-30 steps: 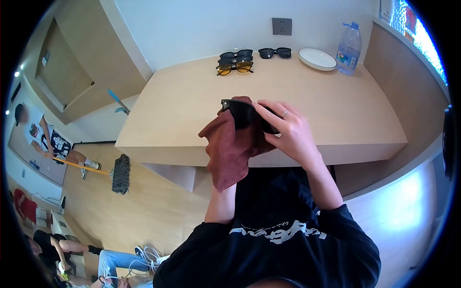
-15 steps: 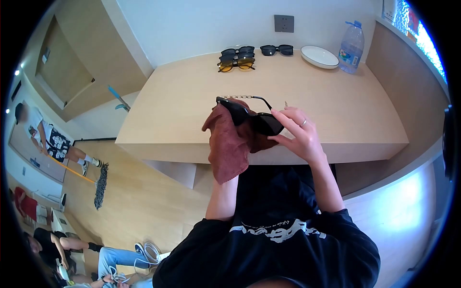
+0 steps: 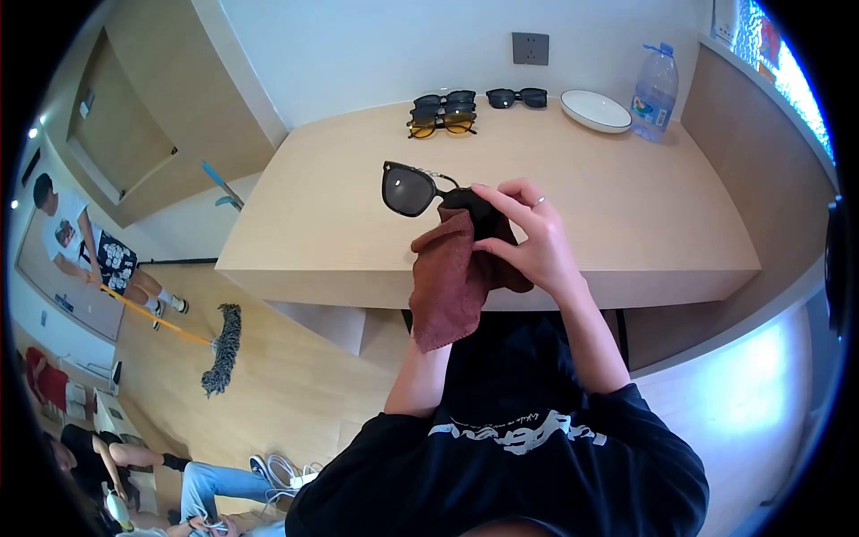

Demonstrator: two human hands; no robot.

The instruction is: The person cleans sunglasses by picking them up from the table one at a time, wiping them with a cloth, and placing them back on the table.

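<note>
A pair of black sunglasses [image 3: 409,191] is held above the front part of the desk, one dark lens facing me and a chain-link temple behind it. My right hand [image 3: 528,228], with a ring on one finger, pinches the frame at its right end between thumb and fingers. A reddish-brown cloth [image 3: 445,291] drapes over my left hand and wraps the right lens area. The cloth hides the left fingers, though it is bunched against the glasses there.
On the desk [image 3: 608,206] stand yellow-lensed glasses [image 3: 443,123], several dark pairs, a white plate [image 3: 596,111] and a water bottle [image 3: 655,94]. At left, a person [image 3: 85,233] holds a mop [image 3: 224,349]. Other people sit at lower left.
The sunglasses have turned so the left lens faces me, and the cloth has shifted right onto the other lens. My right hand has moved slightly left. The mop has swung right.
</note>
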